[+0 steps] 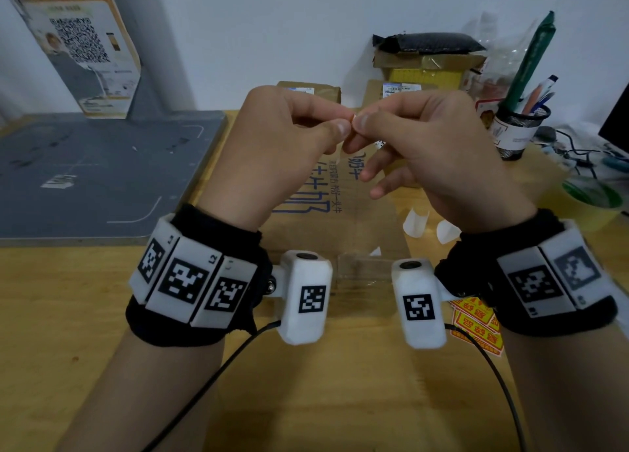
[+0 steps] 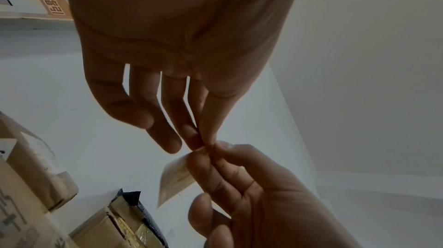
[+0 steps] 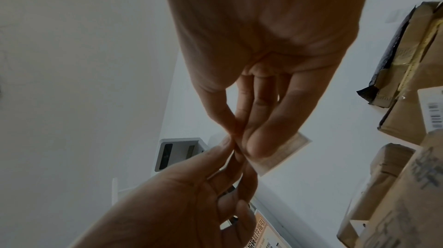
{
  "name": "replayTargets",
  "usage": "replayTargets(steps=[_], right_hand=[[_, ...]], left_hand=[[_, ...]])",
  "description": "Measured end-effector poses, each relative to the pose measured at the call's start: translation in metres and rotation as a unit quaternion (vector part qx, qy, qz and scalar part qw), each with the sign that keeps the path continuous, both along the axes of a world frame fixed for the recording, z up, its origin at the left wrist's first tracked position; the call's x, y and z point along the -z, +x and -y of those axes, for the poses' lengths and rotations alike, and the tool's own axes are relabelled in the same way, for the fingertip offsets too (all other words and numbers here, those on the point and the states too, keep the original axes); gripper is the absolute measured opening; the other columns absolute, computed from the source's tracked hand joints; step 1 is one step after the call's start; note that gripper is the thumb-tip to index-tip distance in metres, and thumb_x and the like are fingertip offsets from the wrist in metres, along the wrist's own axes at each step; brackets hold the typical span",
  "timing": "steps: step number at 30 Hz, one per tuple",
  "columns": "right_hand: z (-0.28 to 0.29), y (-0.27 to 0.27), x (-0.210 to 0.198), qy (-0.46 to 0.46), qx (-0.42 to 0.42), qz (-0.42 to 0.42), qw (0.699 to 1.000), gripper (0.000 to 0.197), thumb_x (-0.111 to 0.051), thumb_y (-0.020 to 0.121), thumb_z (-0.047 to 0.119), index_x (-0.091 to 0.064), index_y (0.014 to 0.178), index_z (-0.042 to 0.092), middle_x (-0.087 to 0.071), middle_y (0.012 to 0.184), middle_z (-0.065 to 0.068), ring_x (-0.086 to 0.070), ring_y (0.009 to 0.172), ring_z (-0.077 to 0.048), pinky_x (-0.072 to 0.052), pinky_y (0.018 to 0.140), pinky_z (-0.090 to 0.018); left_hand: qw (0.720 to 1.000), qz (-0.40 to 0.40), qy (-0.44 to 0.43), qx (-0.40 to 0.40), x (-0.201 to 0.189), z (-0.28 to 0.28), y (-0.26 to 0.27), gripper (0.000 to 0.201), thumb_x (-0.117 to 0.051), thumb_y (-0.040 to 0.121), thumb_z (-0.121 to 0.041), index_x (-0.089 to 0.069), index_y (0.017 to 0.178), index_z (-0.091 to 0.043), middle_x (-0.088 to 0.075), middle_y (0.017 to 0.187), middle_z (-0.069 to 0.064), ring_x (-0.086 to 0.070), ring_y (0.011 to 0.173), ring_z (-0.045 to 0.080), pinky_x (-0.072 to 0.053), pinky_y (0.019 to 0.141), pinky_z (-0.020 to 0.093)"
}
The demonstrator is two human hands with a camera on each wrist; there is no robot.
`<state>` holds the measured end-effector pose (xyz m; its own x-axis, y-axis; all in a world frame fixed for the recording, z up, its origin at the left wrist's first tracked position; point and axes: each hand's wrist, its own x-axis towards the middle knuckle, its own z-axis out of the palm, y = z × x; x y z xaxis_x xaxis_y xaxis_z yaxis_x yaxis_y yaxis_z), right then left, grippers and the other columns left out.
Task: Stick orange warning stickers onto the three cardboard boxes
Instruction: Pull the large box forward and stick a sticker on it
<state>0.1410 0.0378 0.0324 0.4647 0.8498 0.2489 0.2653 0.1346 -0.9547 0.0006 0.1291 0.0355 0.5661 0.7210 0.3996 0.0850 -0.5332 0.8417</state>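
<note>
Both hands are raised over a flat cardboard box point(image 1: 343, 223) with blue print. My left hand point(image 1: 342, 125) and right hand point(image 1: 360, 121) pinch the same corner of one sticker point(image 1: 352, 118), fingertip to fingertip. The left wrist view shows the sticker point(image 2: 175, 178) hanging pale below the left hand point(image 2: 206, 143), and in the right wrist view the sticker point(image 3: 280, 155) lies behind the right hand point(image 3: 236, 138). A pile of orange warning stickers point(image 1: 476, 325) lies by my right wrist. Two smaller cardboard boxes point(image 1: 308, 89) point(image 1: 401, 89) stand behind.
Curled white backing strips point(image 1: 415, 222) lie right of the flat box. A grey cutting mat point(image 1: 85, 172) covers the table's left. At the back right are a taped box under a black bag point(image 1: 429, 60), a mesh pen holder point(image 1: 517, 128), a green tape roll point(image 1: 589, 193) and cables.
</note>
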Motion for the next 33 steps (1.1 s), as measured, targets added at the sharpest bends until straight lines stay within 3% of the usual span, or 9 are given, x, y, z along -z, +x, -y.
replayTargets(steps=[8, 13, 20, 25, 28, 33], right_hand=[[0.0008, -0.0013, -0.0017, 0.003, 0.0, -0.026, 1.0, 0.018, -0.068, 0.095, 0.015, -0.078, 0.086, 0.003, -0.076, 0.086, -0.021, -0.062, 0.051, -0.025, -0.057, 0.046, -0.032], [0.0007, -0.0011, -0.0011, 0.002, 0.002, -0.028, 1.0, 0.016, -0.069, 0.094, 0.013, -0.077, 0.087, 0.001, -0.076, 0.084, -0.02, -0.062, 0.051, -0.024, -0.057, 0.047, -0.032], [-0.001, -0.0007, 0.0008, -0.016, 0.003, -0.027, 1.0, 0.016, -0.067, 0.092, 0.01, -0.075, 0.079, 0.004, -0.073, 0.074, -0.016, -0.061, 0.05, -0.023, -0.059, 0.049, -0.036], [-0.0021, 0.0001, 0.0006, -0.012, 0.003, -0.029, 1.0, 0.016, -0.066, 0.091, 0.007, -0.074, 0.077, 0.004, -0.069, 0.067, -0.012, -0.059, 0.048, -0.02, -0.057, 0.047, -0.033], [-0.0028, -0.0006, 0.0012, -0.004, 0.005, -0.023, 1.0, 0.016, -0.065, 0.091, 0.007, -0.073, 0.078, 0.002, -0.065, 0.065, -0.01, -0.057, 0.048, -0.018, -0.055, 0.045, -0.03], [-0.0032, -0.001, 0.0018, 0.009, 0.011, 0.0, 1.0, 0.016, -0.065, 0.091, 0.004, -0.071, 0.077, 0.0, -0.061, 0.058, -0.005, -0.055, 0.045, -0.014, -0.052, 0.041, -0.027]], left_hand=[[1.0, 0.006, -0.001, 0.002, -0.002, 0.0008, -0.0009, 0.018, -0.071, 0.09, -0.014, -0.076, 0.084, -0.03, -0.072, 0.068, -0.004, -0.065, 0.067, 0.002, -0.045, 0.056, 0.009], [1.0, 0.001, 0.003, 0.002, -0.0013, 0.0008, -0.0004, 0.013, -0.072, 0.09, -0.015, -0.079, 0.09, -0.026, -0.071, 0.069, -0.002, -0.062, 0.065, 0.001, -0.044, 0.056, 0.009], [1.0, -0.02, 0.016, -0.01, -0.0007, 0.0017, 0.0018, 0.01, -0.074, 0.088, -0.014, -0.081, 0.093, -0.019, -0.065, 0.052, -0.021, -0.057, 0.053, -0.012, -0.041, 0.057, 0.005], [1.0, -0.021, 0.012, -0.008, -0.0018, 0.0043, 0.0018, 0.01, -0.074, 0.088, -0.014, -0.081, 0.093, -0.018, -0.069, 0.061, -0.014, -0.06, 0.058, -0.009, -0.043, 0.057, 0.008], [1.0, -0.019, -0.004, -0.012, -0.0025, 0.0053, 0.0015, 0.009, -0.072, 0.089, -0.02, -0.08, 0.088, -0.023, -0.075, 0.071, 0.0, -0.066, 0.068, 0.002, -0.051, 0.06, 0.015], [0.999, -0.009, -0.024, -0.026, -0.0037, 0.0071, 0.0017, 0.013, -0.073, 0.089, -0.031, -0.078, 0.077, -0.031, -0.076, 0.072, 0.003, -0.071, 0.071, 0.01, -0.054, 0.065, 0.026]])
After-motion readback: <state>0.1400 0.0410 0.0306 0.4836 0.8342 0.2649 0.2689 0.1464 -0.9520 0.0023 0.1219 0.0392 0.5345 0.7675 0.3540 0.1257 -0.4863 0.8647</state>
